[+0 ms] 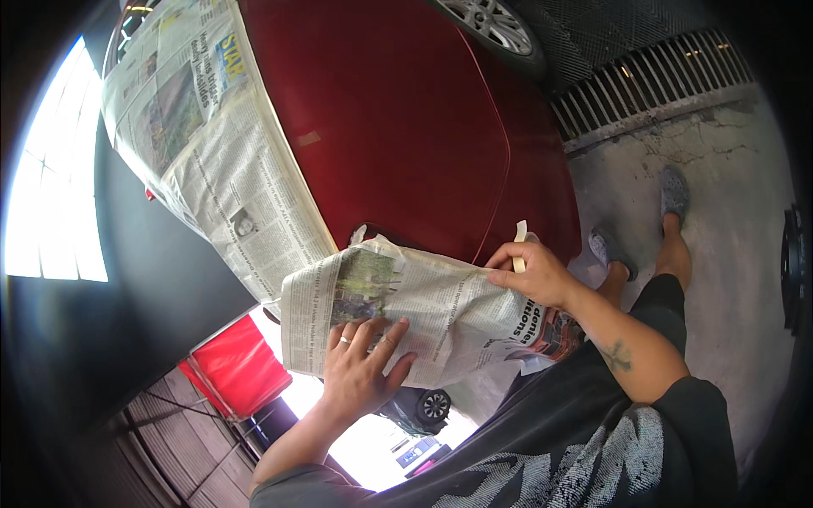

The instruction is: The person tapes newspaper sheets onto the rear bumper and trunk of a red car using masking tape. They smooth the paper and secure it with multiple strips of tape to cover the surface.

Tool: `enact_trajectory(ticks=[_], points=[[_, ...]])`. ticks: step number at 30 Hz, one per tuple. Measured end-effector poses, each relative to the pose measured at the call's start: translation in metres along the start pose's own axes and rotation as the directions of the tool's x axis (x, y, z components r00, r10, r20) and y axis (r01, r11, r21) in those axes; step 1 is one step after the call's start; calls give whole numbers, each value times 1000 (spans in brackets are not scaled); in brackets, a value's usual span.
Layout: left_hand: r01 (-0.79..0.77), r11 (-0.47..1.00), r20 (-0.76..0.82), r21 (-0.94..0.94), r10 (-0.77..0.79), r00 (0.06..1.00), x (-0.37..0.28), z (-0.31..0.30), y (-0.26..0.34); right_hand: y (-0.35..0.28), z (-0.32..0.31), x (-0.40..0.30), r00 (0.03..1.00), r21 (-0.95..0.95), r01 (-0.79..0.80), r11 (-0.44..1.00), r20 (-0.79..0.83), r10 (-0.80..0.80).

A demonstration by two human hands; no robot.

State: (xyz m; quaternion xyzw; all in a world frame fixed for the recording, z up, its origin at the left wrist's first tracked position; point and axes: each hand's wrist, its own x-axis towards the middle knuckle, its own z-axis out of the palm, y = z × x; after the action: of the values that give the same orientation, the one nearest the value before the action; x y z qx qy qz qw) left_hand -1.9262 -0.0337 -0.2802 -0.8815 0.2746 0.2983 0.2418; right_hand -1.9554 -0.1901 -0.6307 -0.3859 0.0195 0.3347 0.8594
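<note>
A loose newspaper sheet lies over the corner of a red car body panel. My left hand rests on that sheet, palm down with the fingers spread. At the sheet's upper right edge, my right hand pinches a strip of masking tape between thumb and fingers. What looks like the tape roll is mostly hidden behind this hand. More newspaper covers the adjoining part of the car, its long edge bordered with tape. A small tape piece sticks to the bare red panel.
The car's alloy wheel is at the top, near a slatted floor drain grate. My clog-covered feet stand on concrete. A red sheet hangs at lower left. Another vehicle's wheel shows beyond the newspaper. A dark round object sits far right.
</note>
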Motion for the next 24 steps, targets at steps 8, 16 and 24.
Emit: enact_trajectory(ticks=[8,16,24], points=[[123,992,-309,19,-111,945,95,-57,-41,-43,-22,0,985,-320,98,942,-106,-139],[-107,991,198,-85,122,973,183,-73,-63,-63,-23,-11,798,-626,385,678,-143,-585],[-87,981,580,-173,173,796,218,-80,-85,-77,-31,-20,750,-724,443,529,-25,-661]])
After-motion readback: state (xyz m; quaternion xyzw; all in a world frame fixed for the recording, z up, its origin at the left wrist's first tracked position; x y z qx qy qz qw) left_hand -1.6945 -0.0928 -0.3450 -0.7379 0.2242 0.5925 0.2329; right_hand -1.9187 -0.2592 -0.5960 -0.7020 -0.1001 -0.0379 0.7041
